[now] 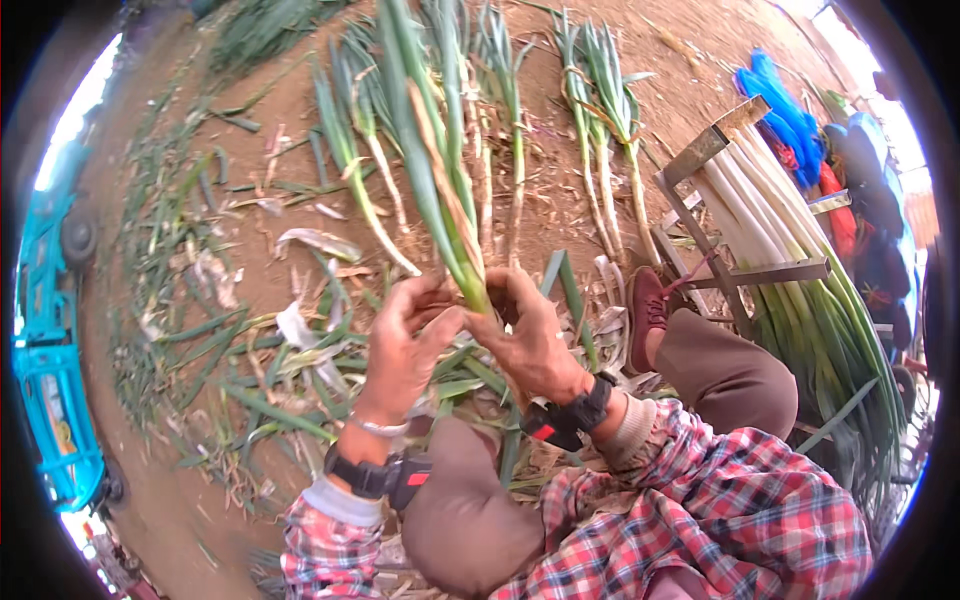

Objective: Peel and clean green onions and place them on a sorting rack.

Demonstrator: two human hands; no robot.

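Note:
A long green onion (pixel 436 190) points away from me, its leaves fanning out at the far end and one dry yellow leaf running along it. Around its lower stalk, my left hand (pixel 410 335) is closed from the left side. My right hand (pixel 530 335) is closed on the same stalk from the right, fingers curled and thumb near the other thumb. The stalk's lower end is hidden behind my fingers. Just beyond my hands, several untrimmed green onions (pixel 372 165) lie on the soil, with another small group (pixel 605 135) farther right.
At right, a metal rack (pixel 780 272) holds a thick bundle of stripped green onions (pixel 765 195). Cut leaves and peelings (pixel 290 395) litter the ground below and left of my hands. A blue vehicle (pixel 55 370) stands at far left. Blue plastic (pixel 785 120) lies behind the rack.

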